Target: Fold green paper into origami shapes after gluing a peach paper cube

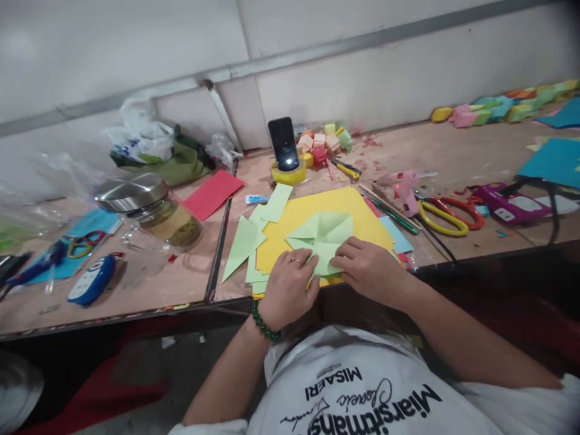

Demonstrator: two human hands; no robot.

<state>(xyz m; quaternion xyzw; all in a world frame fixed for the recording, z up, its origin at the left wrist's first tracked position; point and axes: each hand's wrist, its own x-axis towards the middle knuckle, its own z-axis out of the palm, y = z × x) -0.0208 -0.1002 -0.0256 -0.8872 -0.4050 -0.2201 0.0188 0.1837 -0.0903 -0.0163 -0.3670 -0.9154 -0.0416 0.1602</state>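
A creased sheet of light green paper (322,232), partly folded, lies on a stack of yellow paper (344,202) at the table's front edge. My left hand (292,275), with a ring and a green bead bracelet, has its bent fingers on the green sheet's near left edge. On the near right edge, the fingers of my right hand (362,266) are curled together and grip the same sheet. More light green paper pieces (247,238) lie left of the stack. My fingers cover the sheet's near corners.
A glass jar (170,220) with a metal lid stands left, near a blue power strip (93,279). At the back a phone (283,144) leans on a yellow tape roll (289,175). Right lie a pink glue gun (406,190), scissors (441,219) and a purple power strip (512,203).
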